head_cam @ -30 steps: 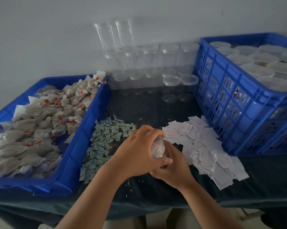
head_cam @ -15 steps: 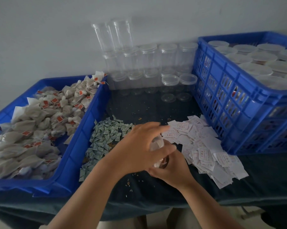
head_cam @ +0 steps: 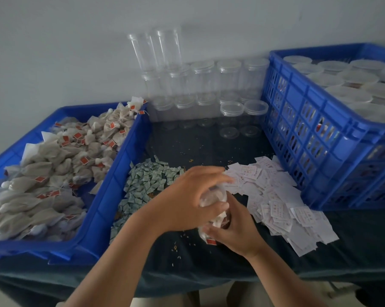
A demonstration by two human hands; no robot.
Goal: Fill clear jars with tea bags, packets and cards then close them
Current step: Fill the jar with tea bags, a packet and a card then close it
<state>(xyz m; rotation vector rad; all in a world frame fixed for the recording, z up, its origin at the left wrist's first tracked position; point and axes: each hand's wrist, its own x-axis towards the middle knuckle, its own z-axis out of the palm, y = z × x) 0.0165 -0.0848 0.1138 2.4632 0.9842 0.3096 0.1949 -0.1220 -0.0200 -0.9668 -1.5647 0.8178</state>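
The clear jar (head_cam: 212, 197) is tilted above the dark table, blurred, with white tea bags and one red tag (head_cam: 211, 241) visible inside. The left hand (head_cam: 187, 200) curls over its upper end and the right hand (head_cam: 236, 233) clasps its lower part. Green packets (head_cam: 142, 187) lie just left of the grip and white cards (head_cam: 275, 196) just right of it.

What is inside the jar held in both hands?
Through the clear jar pale tea bags show, with one red tag low down. The left hand and right hand cover most of it, so packets or cards inside cannot be confirmed.
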